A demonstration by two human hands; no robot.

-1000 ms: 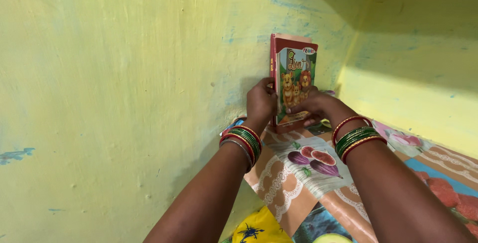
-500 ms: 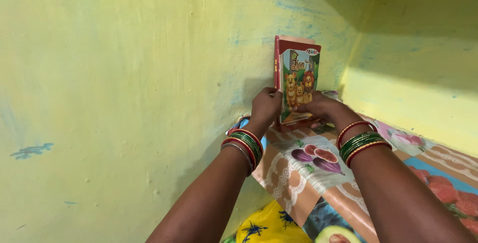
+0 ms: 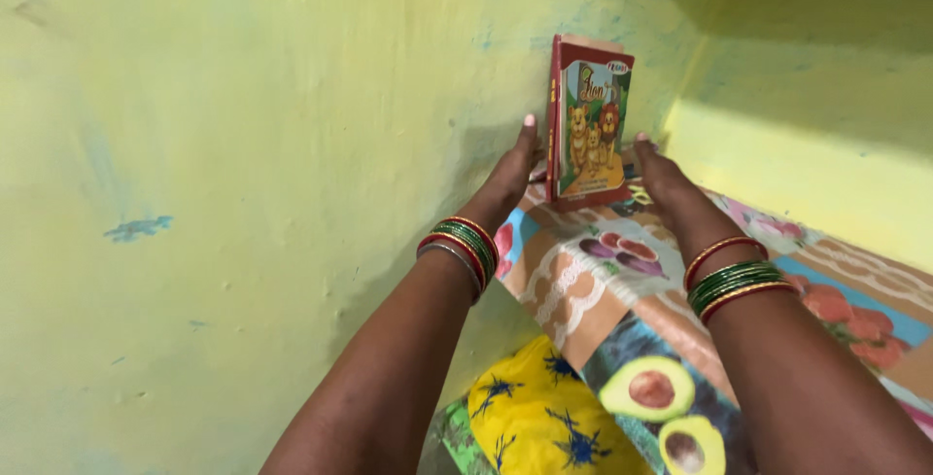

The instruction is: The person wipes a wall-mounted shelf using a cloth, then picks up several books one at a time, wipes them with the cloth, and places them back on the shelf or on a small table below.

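A thin red book (image 3: pixel 589 123) with lions on its cover stands upright against the yellow wall, with another book behind it. My left hand (image 3: pixel 509 175) is flat, fingers straight, beside the book's spine on the left. My right hand (image 3: pixel 663 183) is stretched out just right of the book, fingers extended, near its lower edge. Neither hand grips the book. Both wrists carry red, green and gold bangles (image 3: pixel 731 277).
The books stand on a surface covered by a patterned cloth (image 3: pixel 603 290) with printed figs, avocados and strawberries. The yellow wall (image 3: pixel 243 144) runs along the left; a corner and second wall (image 3: pixel 807 144) close the back right. A yellow fabric (image 3: pixel 539 417) lies below.
Both hands have let go of the book and opened flat on either side of it. The book now stands on its own against the wall, and the view has dropped lower.
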